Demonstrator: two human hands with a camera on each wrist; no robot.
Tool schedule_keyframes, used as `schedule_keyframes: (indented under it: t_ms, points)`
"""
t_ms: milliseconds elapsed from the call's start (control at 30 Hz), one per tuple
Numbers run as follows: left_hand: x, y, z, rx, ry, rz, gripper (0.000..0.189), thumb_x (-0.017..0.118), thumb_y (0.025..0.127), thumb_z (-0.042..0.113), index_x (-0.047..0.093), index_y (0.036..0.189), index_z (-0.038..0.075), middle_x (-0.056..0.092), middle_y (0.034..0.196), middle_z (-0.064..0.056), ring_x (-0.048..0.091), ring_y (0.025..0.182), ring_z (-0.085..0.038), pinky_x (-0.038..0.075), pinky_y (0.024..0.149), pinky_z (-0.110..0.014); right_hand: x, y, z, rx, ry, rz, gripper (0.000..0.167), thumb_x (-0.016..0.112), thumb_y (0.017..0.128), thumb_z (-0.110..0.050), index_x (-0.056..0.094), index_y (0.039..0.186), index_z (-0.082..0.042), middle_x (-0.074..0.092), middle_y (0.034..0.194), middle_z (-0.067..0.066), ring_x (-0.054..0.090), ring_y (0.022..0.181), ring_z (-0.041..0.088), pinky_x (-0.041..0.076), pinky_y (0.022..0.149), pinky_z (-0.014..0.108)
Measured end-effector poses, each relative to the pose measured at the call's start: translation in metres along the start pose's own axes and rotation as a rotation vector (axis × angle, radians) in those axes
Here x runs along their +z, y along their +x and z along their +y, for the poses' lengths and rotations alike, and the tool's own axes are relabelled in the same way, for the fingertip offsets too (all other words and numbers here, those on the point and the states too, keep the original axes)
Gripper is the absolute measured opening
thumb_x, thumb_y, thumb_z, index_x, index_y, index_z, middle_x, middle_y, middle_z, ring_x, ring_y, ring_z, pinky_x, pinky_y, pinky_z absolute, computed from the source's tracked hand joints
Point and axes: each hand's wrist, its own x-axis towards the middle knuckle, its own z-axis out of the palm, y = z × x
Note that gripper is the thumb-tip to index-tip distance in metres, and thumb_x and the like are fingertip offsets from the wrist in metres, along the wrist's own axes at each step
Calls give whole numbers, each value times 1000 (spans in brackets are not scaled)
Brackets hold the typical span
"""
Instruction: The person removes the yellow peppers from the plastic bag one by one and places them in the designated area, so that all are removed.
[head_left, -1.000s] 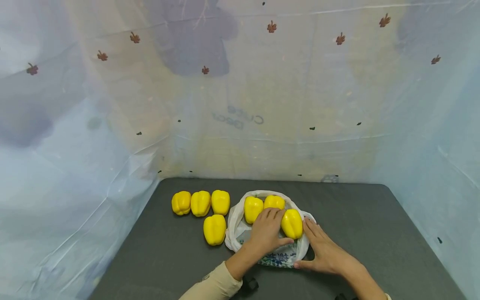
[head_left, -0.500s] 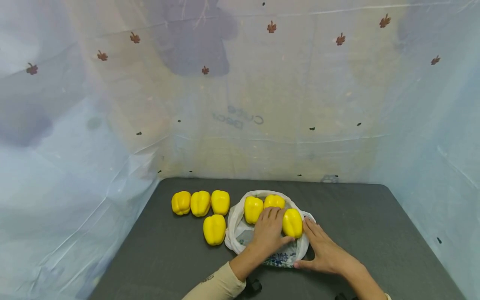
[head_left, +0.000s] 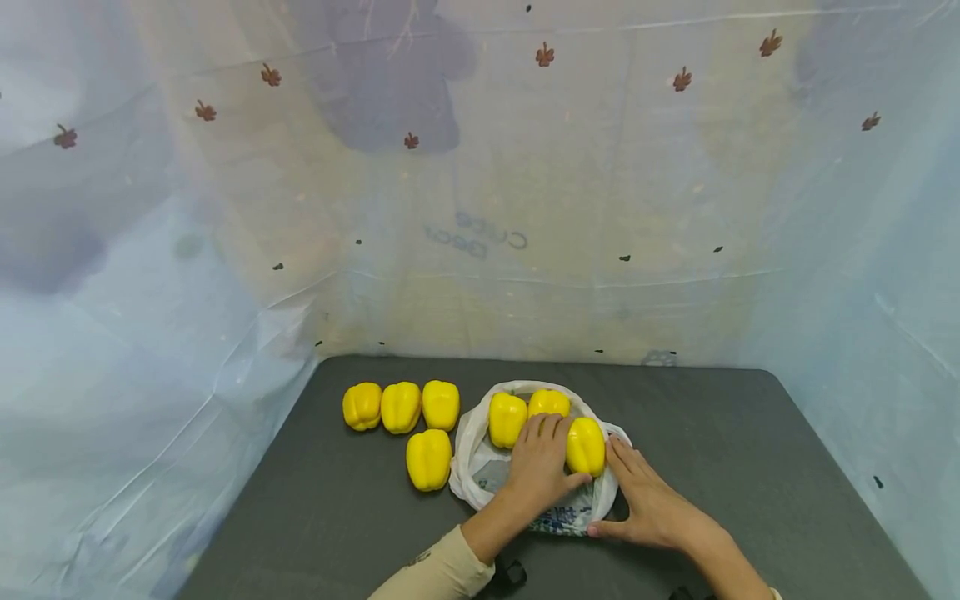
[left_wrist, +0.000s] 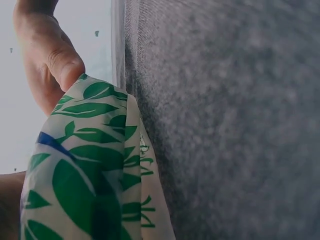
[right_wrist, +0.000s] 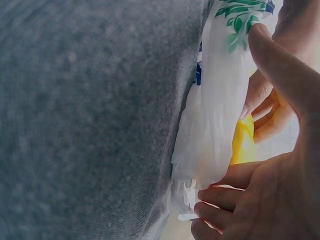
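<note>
Head view: hands (head_left: 538,467) at pepper (head_left: 586,447) and bag (head_left: 603,493) edge, tabletop (head_left: 750,467) rightward

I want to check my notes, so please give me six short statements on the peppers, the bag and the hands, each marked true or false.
1. Three yellow peppers show inside the white bag. True.
2. The right hand holds a pepper. False: it touches the bag's side.
3. The left hand touches the rightmost pepper in the bag. True.
4. The bag has no print. False: the left wrist view shows green leaves printed on it.
5. Four more peppers lie on the dark table. True.
6. Those four make one row. False: three do; one lies nearer the person.
</note>
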Motion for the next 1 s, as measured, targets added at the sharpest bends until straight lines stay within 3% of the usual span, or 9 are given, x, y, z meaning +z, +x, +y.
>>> schedule_keyframes:
  t_ms: [333,500,1000]
  points:
    - [-3,-5,-10,17,-83,-22,97,82,82,73,54,154,15,61,143,-2,55,133,-20,44,120,-38,2,1,-1,-6,-19,11,137,82,79,-76,20,168,8,15,175,29,16,161,50,19,127,69]
    - [-12,-10,-18,35,-168,-62,95,83,84,69,52,155,15,59,145,-2,55,134,-20,44,120,-38,2,1,-2,-11,-20,13,137,82,79,-76,20,167,9,15,175,29,16,161,50,19,126,69]
    - [-36,-25,-48,72,-321,-83,94,84,87,64,49,158,13,57,151,-4,56,138,-22,49,117,-40,2,2,-4,-18,-31,20,137,82,78,-76,22,166,11,16,174,31,17,160,52,23,125,71]
